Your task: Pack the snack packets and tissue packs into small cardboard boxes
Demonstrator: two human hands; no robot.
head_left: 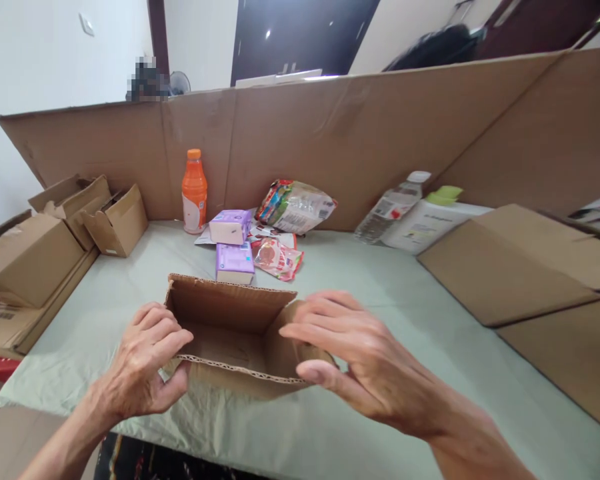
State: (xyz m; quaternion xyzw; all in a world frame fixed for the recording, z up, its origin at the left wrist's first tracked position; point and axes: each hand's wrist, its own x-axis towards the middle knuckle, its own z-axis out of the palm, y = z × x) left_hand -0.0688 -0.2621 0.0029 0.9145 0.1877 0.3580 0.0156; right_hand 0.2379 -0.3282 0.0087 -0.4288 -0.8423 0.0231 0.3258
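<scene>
An open-topped cardboard box stands on the cloth-covered table in front of me, and its inside shows nothing. My left hand is closed over the box's left end, the fingers bent across the rim and the thumb outside the front wall. At the opposite end, my right hand grips the right side, with its thumb at the front corner and its fingers over the side wall. The right fingers look slightly blurred. Behind the box lie two purple boxes and a pink packet.
An orange bottle stands at the back left, near a shiny snack bag. A clear bottle and a white bottle lean at the back right. Cardboard boxes fill the left edge; a larger carton sits right.
</scene>
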